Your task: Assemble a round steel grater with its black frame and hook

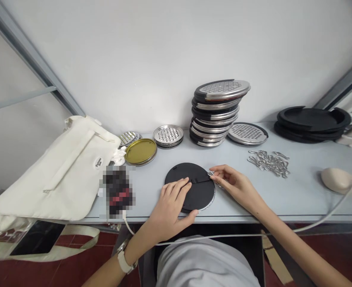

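A round black disc (190,187) with a silvery rim showing at its lower right lies near the front of the table. My left hand (176,199) rests on its left part, fingers stretched out over the top and thumb by the near edge. At the disc's upper right edge my right hand (235,183) pinches a small metal wire clip (211,173) between thumb and fingers. The clip's loop touches or overlaps the disc's edge; the rest is partly hidden by the fingers. Similar wire clips (270,162) lie in a loose pile to the right.
Behind stands a leaning stack of grater discs with black rims (214,115), another grater disc (247,133) beside it. Further left are metal grater plates (168,135), gold lids (141,151) and a cream bag (59,171). Black rings (313,119), a beige rounded object (337,180) and a white cable (322,221) occupy the right.
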A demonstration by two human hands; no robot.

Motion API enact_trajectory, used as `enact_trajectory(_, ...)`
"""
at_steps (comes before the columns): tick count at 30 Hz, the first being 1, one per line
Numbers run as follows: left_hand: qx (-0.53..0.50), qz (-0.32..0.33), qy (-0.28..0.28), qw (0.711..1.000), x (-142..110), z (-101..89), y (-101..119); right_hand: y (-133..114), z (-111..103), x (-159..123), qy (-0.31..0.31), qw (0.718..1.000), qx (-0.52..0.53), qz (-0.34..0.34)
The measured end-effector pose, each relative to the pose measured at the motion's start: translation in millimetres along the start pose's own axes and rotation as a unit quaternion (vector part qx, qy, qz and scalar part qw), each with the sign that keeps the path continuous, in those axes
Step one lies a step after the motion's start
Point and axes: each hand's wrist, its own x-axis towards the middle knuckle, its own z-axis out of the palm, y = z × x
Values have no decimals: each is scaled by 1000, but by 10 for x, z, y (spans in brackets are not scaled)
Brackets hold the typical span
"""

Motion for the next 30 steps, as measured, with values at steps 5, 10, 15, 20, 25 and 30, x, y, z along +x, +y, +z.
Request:
enact_trajectory(5, 3, 2, -3, 1000, 1, 5, -4, -33, -22, 5, 4, 999, -41, -10)
enact_trajectory(10, 3, 2, 4, 1000, -3, -2, -4, -65, -24, 5, -5, 998, -60, -23)
enact_trajectory(15, 1, 3, 1, 1000, -2, -5, -1, -68, -29, 6, -14, 997, -64, -30)
enact_trajectory(20, 1, 6, 9, 1000, -1, 4, -4, -43, -22, 6, -15, 998, -51, -34)
enact_trajectory(25, 2, 4, 2, 1000, 0, 0, -3, -51, -18, 2, -38, 999, -24, -6)
enact_trajectory(30, 8, 5, 8, 1000, -1, 4, -1, -85, -29, -4, -60, 997, -44, -2)
